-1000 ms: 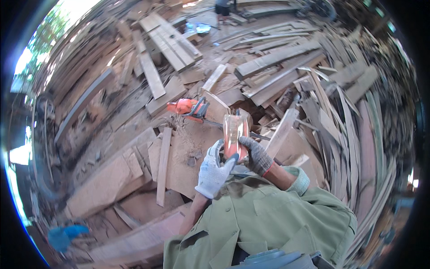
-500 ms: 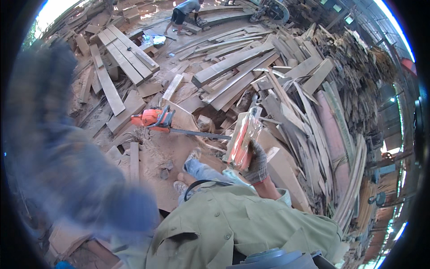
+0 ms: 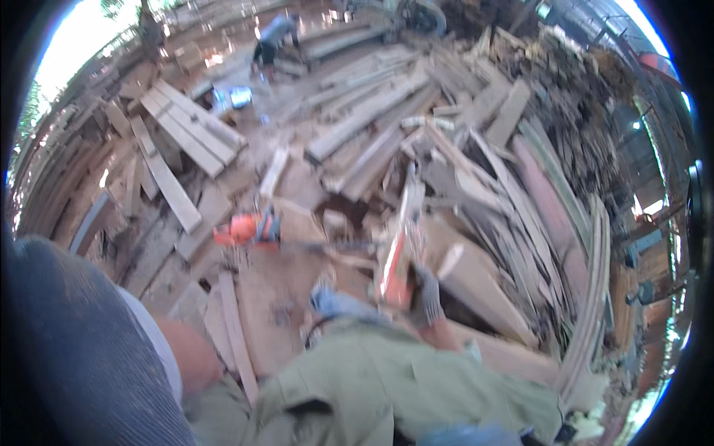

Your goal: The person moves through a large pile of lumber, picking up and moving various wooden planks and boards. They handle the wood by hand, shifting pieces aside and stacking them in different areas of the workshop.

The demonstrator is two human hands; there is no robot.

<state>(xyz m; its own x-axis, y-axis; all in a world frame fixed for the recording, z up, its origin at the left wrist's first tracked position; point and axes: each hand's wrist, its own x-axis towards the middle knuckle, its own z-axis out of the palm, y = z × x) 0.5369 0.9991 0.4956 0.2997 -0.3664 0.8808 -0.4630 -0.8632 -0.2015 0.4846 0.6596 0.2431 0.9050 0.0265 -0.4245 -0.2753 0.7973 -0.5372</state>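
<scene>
My right hand point(image 3: 428, 297), in a grey knitted glove, is closed around the lower end of a long clear plastic container with orange-red contents point(image 3: 394, 271). Its exact kind is hard to make out through the blur. The container tilts up and away from me, in front of a chainsaw's bar tip. The orange chainsaw point(image 3: 245, 228) lies on the ground ahead, its bar pointing right. Very near the camera at the lower left is my left hand point(image 3: 82, 349) in a dark blue glove with a white cuff; its fingers are hidden from view.
Loose planks point(image 3: 186, 126) and beams point(image 3: 368, 111) litter the dusty ground ahead. A tall pile of offcuts point(image 3: 580, 97) stands at the right, with long slabs point(image 3: 550, 186) leaning below it. A person point(image 3: 275, 41) bends over timber at the far side.
My left hand has dropped from the upper left to the lower left, close to the camera. My right hand keeps its grip on the container. The whole view has shifted slightly and blurred.
</scene>
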